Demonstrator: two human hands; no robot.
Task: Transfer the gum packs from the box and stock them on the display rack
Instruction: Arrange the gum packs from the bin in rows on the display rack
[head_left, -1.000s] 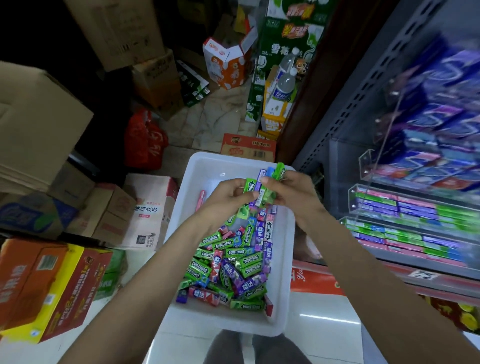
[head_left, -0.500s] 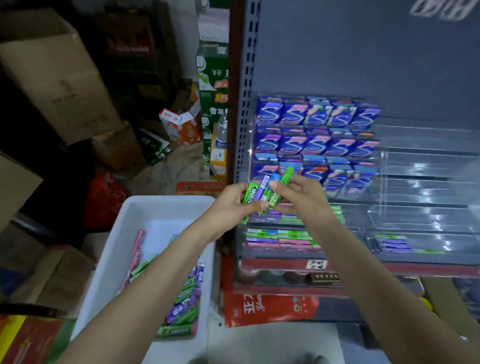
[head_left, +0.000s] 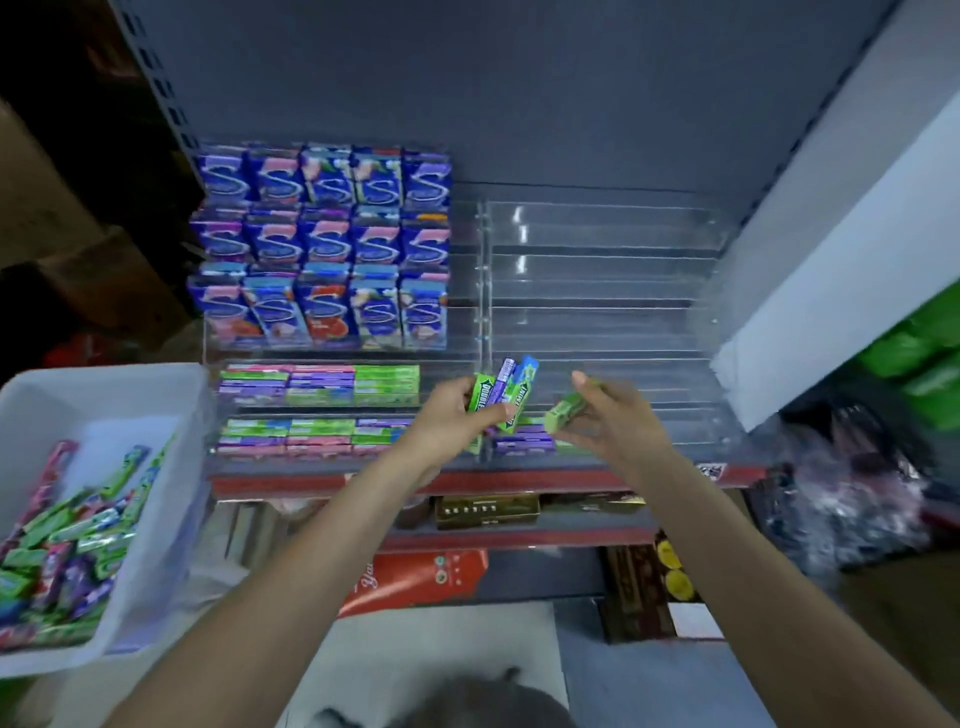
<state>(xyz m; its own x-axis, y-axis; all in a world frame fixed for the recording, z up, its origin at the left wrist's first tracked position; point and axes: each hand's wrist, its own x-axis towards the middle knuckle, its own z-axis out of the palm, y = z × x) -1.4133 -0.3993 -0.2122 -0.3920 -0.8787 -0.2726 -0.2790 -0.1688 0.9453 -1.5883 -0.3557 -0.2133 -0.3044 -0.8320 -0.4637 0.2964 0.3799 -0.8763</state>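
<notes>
My left hand (head_left: 452, 421) grips a bundle of gum packs (head_left: 501, 392), green, purple and blue, in front of the clear display rack (head_left: 602, 291). My right hand (head_left: 613, 421) holds a single green gum pack (head_left: 563, 411) just right of the bundle, over the rack's lower right tiers. The white box (head_left: 104, 387) stands at the lower left with several loose gum packs (head_left: 67, 530) inside. The rack's left half carries purple S-branded boxes (head_left: 322, 244) above rows of flat gum packs (head_left: 317, 384). A few purple packs (head_left: 524, 441) lie in the bottom right tier.
The rack's right half is mostly bare clear tiers. A white panel (head_left: 841, 249) leans at the right edge, with green goods (head_left: 914, 353) and dark wrapped goods (head_left: 852, 499) beyond. Below the red shelf edge (head_left: 467, 483) sit dark boxes (head_left: 485, 512) and a red carton (head_left: 415, 577).
My view swung from the box to the rack. My right hand pulled one green pack out of the bundle and moved it right; my left hand keeps the rest.
</notes>
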